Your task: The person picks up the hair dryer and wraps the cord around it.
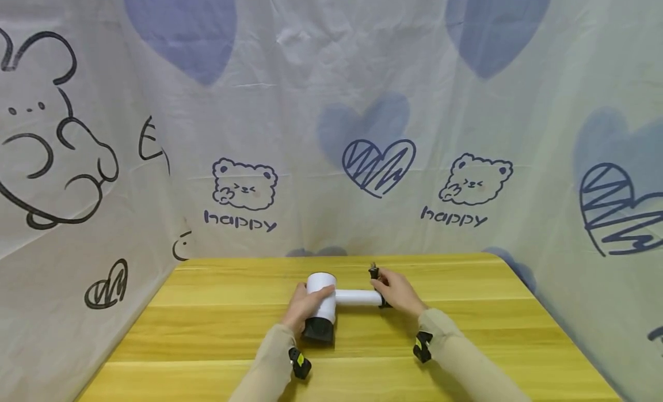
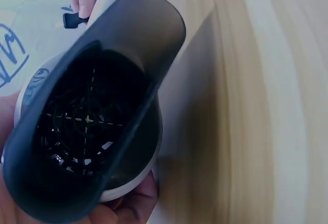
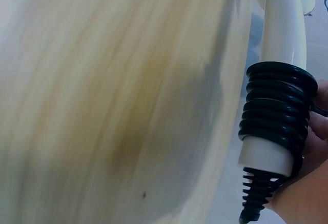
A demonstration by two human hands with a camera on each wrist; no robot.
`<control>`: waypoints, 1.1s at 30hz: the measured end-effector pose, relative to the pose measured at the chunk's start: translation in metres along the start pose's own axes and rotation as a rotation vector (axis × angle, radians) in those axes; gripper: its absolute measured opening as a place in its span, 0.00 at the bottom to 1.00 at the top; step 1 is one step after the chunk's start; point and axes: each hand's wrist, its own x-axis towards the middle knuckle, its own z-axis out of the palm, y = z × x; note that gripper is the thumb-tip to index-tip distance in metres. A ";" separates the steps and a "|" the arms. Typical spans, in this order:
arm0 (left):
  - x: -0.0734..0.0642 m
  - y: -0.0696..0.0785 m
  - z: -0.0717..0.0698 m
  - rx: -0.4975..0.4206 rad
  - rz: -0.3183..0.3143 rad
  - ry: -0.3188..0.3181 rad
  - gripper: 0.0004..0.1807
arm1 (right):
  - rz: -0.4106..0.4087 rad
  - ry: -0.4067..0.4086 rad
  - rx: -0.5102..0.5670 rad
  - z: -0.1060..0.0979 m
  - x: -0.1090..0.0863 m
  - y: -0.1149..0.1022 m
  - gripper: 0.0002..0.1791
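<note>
A white hair dryer [image 1: 357, 298] lies across between both hands, its handle toward the right. My left hand [image 1: 304, 305] grips the barrel, thumb over its top. The black concentrator nozzle [image 2: 169, 26] faces the left wrist camera, with the inner grille visible inside it. Black cord [image 3: 277, 101] is wound in several tight coils round the end of the handle, above a ribbed strain relief [image 3: 254, 193]. My right hand [image 1: 397, 291] is at that end and pinches the black plug [image 1: 373, 272], whose prongs point up; its palm side is hidden in the head view.
The yellow wood-grain table [image 1: 217, 321] extends on all sides of the hands. A pale cloth [image 1: 311, 120] printed with hearts and bears hangs behind it and along the sides. A wrist camera [image 1: 299, 364] is strapped below the left hand.
</note>
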 end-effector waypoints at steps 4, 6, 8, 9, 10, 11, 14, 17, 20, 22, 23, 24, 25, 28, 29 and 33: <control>0.000 0.001 0.013 -0.007 -0.001 0.012 0.39 | 0.015 -0.007 -0.080 -0.004 -0.001 0.007 0.12; 0.001 0.001 0.019 -0.005 0.000 0.023 0.39 | 0.025 -0.002 -0.128 -0.005 -0.002 0.010 0.10; 0.002 0.001 0.025 0.005 0.001 0.040 0.39 | 0.026 0.008 -0.178 -0.006 -0.001 0.011 0.09; 0.003 0.002 0.027 0.013 0.002 0.044 0.40 | 0.023 0.012 -0.195 -0.007 0.000 0.011 0.08; 0.003 0.002 0.029 0.033 0.007 0.054 0.40 | 0.021 0.013 -0.213 -0.007 0.001 0.012 0.07; 0.003 0.002 0.031 0.051 0.010 0.060 0.41 | 0.020 0.002 -0.234 -0.007 0.002 0.012 0.07; 0.004 0.001 0.034 0.098 0.017 0.064 0.43 | 0.036 -0.061 -0.270 -0.006 0.005 0.014 0.10; 0.005 0.000 0.033 0.116 0.010 0.060 0.45 | 0.046 -0.130 -0.279 -0.003 0.010 0.016 0.12; 0.006 0.001 0.032 0.131 0.017 0.067 0.45 | 0.063 -0.164 -0.234 -0.002 0.013 0.018 0.12; 0.007 0.002 0.031 0.142 0.020 0.069 0.45 | 0.075 -0.172 -0.199 0.000 0.015 0.020 0.12; 0.007 0.002 0.030 0.148 0.021 0.070 0.46 | 0.081 -0.175 -0.191 0.001 0.015 0.022 0.12; 0.007 0.003 0.030 0.149 0.026 0.068 0.46 | 0.089 -0.177 -0.177 0.001 0.016 0.022 0.12; 0.007 0.002 0.029 0.149 0.020 0.061 0.46 | 0.093 -0.177 -0.172 0.002 0.016 0.023 0.12; 0.007 0.001 0.028 0.144 0.008 0.033 0.47 | 0.091 -0.182 -0.184 0.003 0.015 0.024 0.14; 0.007 0.000 0.027 0.147 0.006 0.029 0.47 | 0.090 -0.185 -0.191 0.003 0.015 0.023 0.15; 0.007 -0.001 0.025 0.145 0.019 0.008 0.46 | 0.092 -0.165 -0.211 0.005 0.014 0.022 0.17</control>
